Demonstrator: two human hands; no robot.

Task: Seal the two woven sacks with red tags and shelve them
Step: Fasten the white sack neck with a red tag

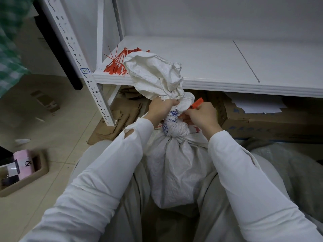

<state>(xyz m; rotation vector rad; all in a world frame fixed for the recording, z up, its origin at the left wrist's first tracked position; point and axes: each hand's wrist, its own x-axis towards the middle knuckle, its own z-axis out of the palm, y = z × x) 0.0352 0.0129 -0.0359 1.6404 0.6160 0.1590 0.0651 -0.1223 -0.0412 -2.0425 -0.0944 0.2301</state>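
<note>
Sealing the first woven sack (pixel 176 163) between our knees.
Our left hand (pixel 160 109) grips its gathered neck; just beside it, our right hand (pixel 202 116) pinches a red tag (pixel 196 103), which likely needs cinching next.

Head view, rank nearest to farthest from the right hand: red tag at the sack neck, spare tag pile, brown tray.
1. red tag: pinched by the right hand, at the sack neck.
2. spare tag pile: up-left, on the shelf corner.
3. brown tray: far left, on the floor.
</note>
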